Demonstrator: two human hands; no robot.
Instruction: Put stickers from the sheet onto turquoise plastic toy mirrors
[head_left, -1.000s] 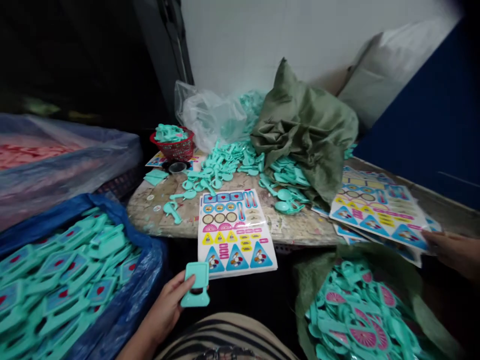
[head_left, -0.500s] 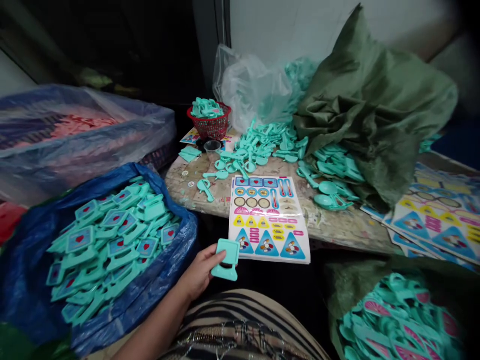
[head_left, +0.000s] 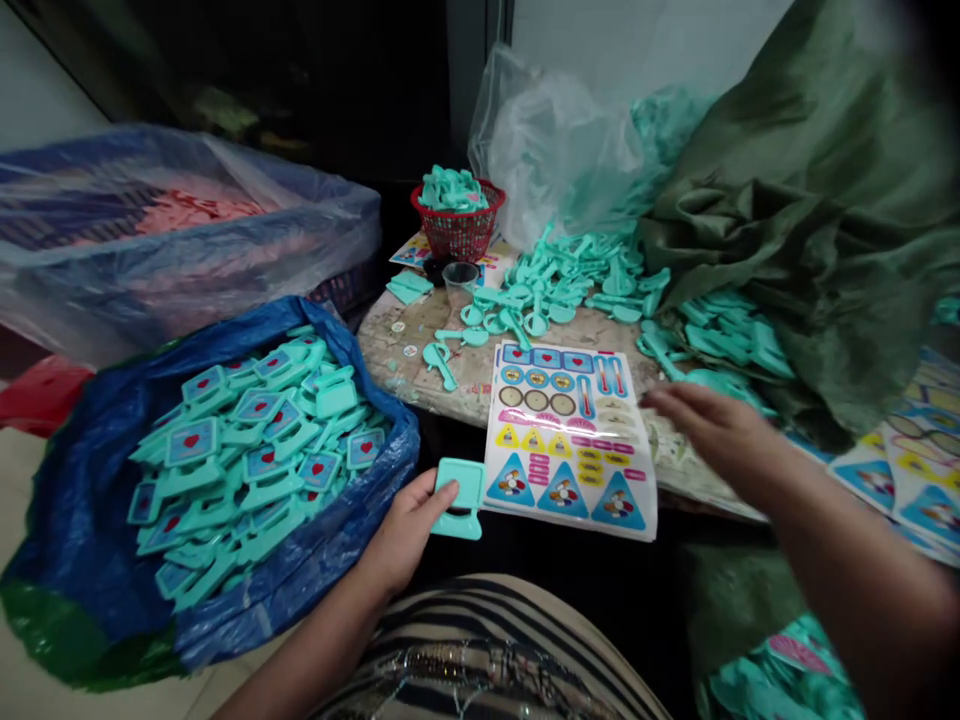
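At nine o'clock a blue plastic bag [head_left: 52,560] held a deep heap of teal plastic pieces [head_left: 255,470], nearly all already bearing a red heart sticker. Behind it, at ten o'clock, a crate under clear film [head_left: 172,300] held pink pieces [head_left: 199,210]. At six o'clock my left hand [head_left: 401,530] had a single teal plastic piece [head_left: 461,495], its visible face bare, my fingers pressed together and pinching it against my thumb. At twelve o'clock a red basket [head_left: 457,225] held more teal parts, and loose, unstickered teal parts [head_left: 555,290] lay across the worktop [head_left: 397,370]. Just right of my left hand lay a sticker sheet [head_left: 570,440], its shapes apparently all in place. At three o'clock my right hand [head_left: 720,435] reached over the worktop's edge, fingers spread, touching nothing I could make out. At two o'clock sat a green woven sack [head_left: 825,220], with more sticker sheets [head_left: 926,470] at three o'clock.
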